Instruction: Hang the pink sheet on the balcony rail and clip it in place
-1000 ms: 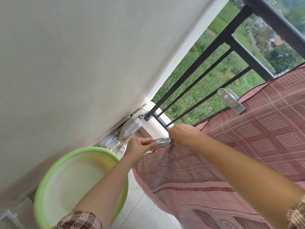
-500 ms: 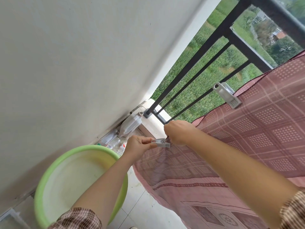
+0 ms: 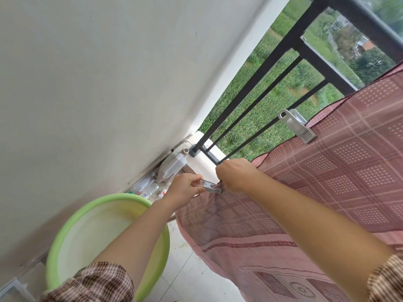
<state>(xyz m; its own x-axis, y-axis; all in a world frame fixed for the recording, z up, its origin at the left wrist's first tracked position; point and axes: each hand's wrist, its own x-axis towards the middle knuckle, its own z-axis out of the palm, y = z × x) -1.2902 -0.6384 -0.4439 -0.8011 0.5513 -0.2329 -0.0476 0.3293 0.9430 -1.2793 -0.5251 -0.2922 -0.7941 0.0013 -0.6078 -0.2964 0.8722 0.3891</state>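
head view, largest item first: the pink sheet (image 3: 327, 192) drapes over the balcony rail (image 3: 261, 68) and hangs down its inner side, covering the rail's right part, so the rail carries its weight. a green basin (image 3: 72, 227) stands on the floor by the wall, below the sheet's left edge; it is probably the wash carrier. the right hand (image 3: 236, 174) is closed in a fist on the sheet's left edge near the rail's lower end, apparently to keep the cloth gathered for clamping. the left hand (image 3: 185, 189) pinches a small clip (image 3: 209, 185). a larger grey clip (image 3: 296, 125) already clamps the sheet's edge to a bar higher up, which stops sliding. the small clip's nose touches the gathered cloth beside the fist; whether its jaws bite cannot be told.
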